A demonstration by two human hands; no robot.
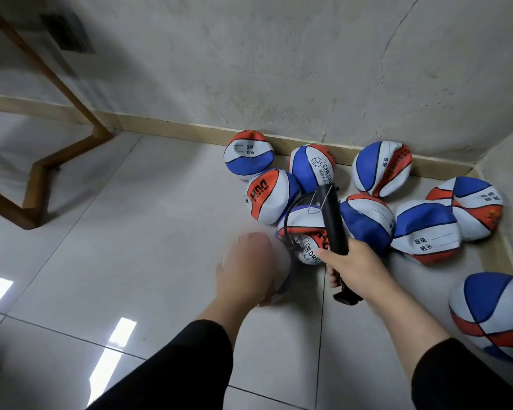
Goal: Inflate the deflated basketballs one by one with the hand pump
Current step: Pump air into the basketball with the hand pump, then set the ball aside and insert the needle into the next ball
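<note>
Black pump (332, 220) clamped in right hand (359, 267), left hand (249, 267) gripping blurry ball (282, 261) just beside pump, flat balls (427, 232) behind.

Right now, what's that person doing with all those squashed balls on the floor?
A person is pumping up flat basketballs. The right hand holds a black hand pump, and its thin hose curls down to the ball in front. The left hand rests on something pale and blurred beside that ball; I can't tell what. More saggy red, white and blue balls, like the dented one, lie in the corner against the wall.
</note>
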